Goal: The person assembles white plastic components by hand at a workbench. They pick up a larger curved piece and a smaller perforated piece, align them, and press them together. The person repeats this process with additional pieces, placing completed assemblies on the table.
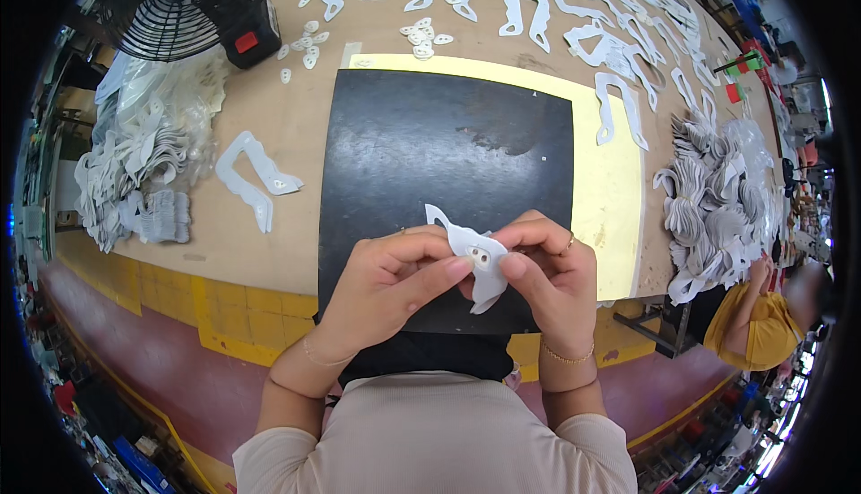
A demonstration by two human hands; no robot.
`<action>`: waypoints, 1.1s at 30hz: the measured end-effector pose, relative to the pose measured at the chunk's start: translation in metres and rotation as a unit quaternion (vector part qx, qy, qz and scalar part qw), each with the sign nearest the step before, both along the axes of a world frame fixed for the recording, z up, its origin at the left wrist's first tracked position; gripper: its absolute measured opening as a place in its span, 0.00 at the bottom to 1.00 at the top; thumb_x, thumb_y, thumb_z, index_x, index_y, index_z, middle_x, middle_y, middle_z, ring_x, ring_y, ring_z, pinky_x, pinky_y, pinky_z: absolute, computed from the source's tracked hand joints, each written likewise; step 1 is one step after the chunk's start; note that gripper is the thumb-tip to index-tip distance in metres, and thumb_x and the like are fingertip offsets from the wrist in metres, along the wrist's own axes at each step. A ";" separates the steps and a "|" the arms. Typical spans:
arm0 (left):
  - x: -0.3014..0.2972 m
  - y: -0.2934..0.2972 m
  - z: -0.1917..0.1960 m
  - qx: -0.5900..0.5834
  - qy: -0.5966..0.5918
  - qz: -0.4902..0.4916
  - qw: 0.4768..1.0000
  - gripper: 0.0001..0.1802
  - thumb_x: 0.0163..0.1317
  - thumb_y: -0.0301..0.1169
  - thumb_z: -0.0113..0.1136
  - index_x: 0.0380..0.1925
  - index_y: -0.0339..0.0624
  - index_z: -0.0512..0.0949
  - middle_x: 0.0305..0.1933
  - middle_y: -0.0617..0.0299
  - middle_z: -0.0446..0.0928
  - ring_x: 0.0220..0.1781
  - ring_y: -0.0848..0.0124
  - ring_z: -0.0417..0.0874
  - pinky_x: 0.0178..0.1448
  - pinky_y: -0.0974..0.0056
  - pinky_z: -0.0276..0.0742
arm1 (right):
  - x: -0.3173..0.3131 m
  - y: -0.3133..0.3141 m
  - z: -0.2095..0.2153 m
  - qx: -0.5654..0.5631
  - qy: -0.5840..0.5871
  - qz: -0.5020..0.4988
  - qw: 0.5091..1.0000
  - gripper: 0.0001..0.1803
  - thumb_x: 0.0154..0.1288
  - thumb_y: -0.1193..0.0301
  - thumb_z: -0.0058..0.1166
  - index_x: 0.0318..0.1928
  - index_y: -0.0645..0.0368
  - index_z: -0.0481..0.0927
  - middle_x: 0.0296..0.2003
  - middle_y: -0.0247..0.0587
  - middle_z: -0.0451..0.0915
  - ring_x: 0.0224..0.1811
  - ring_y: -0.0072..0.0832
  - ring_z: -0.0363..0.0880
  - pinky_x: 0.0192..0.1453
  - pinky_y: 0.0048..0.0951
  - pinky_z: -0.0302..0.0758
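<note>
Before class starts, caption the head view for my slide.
Left hand and right hand hold a white piece over a black mat.

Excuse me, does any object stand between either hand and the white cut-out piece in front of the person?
Nothing visible does. The left hand and right hand both hold the white cut-out piece directly, over the black mat.

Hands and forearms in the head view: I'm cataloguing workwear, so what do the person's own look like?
The left hand and right hand are ungloved. A thin chain bracelet circles the left wrist; the right has a gold-coloured bracelet and a ring on one of its fingers. The sleeves are short and pale beige.
</note>
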State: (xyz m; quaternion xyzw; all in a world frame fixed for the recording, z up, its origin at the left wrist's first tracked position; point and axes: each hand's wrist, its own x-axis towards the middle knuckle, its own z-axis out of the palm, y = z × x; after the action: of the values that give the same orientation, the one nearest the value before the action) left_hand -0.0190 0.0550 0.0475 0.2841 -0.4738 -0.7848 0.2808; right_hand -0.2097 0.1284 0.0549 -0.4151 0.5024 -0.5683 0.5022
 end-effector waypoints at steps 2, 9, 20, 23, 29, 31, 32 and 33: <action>0.004 -0.004 0.000 -0.049 -0.025 -0.017 0.998 0.08 0.75 0.27 0.61 0.44 0.32 0.85 0.40 0.61 0.84 0.40 0.78 0.84 0.42 0.73 0.77 | -0.002 0.000 0.001 0.016 -0.006 0.013 1.000 0.09 0.71 0.76 0.64 0.48 0.65 0.85 0.39 0.34 0.81 0.40 0.17 0.77 0.44 0.21 0.76; 0.006 -0.007 0.006 -0.140 -0.037 -0.010 0.989 0.08 0.75 0.29 0.61 0.41 0.34 0.84 0.34 0.63 0.81 0.33 0.79 0.82 0.34 0.72 0.72 | -0.006 -0.005 0.007 0.056 -0.056 0.069 0.995 0.06 0.73 0.76 0.63 0.46 0.66 0.84 0.37 0.31 0.82 0.36 0.14 0.78 0.41 0.19 0.76; 0.011 -0.022 0.027 -0.061 -0.092 -0.107 0.988 0.07 0.72 0.23 0.60 0.36 0.29 0.82 0.36 0.59 0.80 0.35 0.75 0.81 0.40 0.70 0.76 | -0.021 -0.014 0.013 0.112 -0.114 0.151 0.975 0.05 0.74 0.74 0.62 0.42 0.65 0.84 0.35 0.31 0.84 0.36 0.14 0.80 0.40 0.19 0.79; 0.010 -0.024 0.030 -0.076 -0.104 -0.112 0.985 0.07 0.71 0.23 0.61 0.35 0.29 0.82 0.35 0.59 0.80 0.35 0.75 0.80 0.40 0.71 0.75 | -0.020 -0.014 0.011 0.104 -0.115 0.155 0.976 0.05 0.74 0.74 0.62 0.42 0.64 0.83 0.35 0.31 0.84 0.37 0.14 0.80 0.40 0.19 0.79; 0.012 -0.027 0.027 -0.108 -0.099 -0.120 0.982 0.06 0.71 0.22 0.61 0.35 0.29 0.82 0.34 0.59 0.79 0.34 0.75 0.80 0.39 0.71 0.73 | -0.020 -0.015 0.014 0.110 -0.126 0.157 0.973 0.03 0.73 0.76 0.61 0.41 0.64 0.83 0.35 0.30 0.83 0.37 0.13 0.80 0.41 0.19 0.80; 0.011 -0.028 0.028 -0.114 -0.099 -0.125 0.981 0.06 0.71 0.22 0.61 0.34 0.29 0.82 0.34 0.59 0.79 0.34 0.75 0.80 0.39 0.71 0.73 | -0.020 -0.015 0.015 0.109 -0.119 0.155 0.975 0.03 0.73 0.76 0.61 0.41 0.64 0.83 0.35 0.29 0.83 0.37 0.13 0.79 0.41 0.19 0.79; 0.011 -0.028 0.028 -0.119 -0.097 -0.125 0.980 0.06 0.71 0.22 0.61 0.34 0.29 0.83 0.34 0.59 0.79 0.34 0.75 0.80 0.39 0.71 0.74 | -0.019 -0.015 0.015 0.109 -0.116 0.154 0.975 0.03 0.73 0.77 0.61 0.41 0.64 0.83 0.34 0.29 0.83 0.36 0.13 0.79 0.41 0.18 0.78; 0.010 -0.028 0.028 -0.125 -0.096 -0.126 0.979 0.06 0.71 0.22 0.61 0.35 0.29 0.83 0.34 0.59 0.80 0.34 0.75 0.80 0.39 0.71 0.74 | -0.020 -0.014 0.015 0.106 -0.112 0.151 0.977 0.03 0.73 0.77 0.61 0.41 0.64 0.83 0.34 0.29 0.82 0.37 0.13 0.79 0.41 0.18 0.78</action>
State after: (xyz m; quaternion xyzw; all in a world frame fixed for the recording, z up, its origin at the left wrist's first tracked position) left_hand -0.0087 0.0271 0.0755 0.2592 -0.6247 -0.7176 0.1660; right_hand -0.2293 0.1142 0.0697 -0.3645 0.4322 -0.4727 0.6760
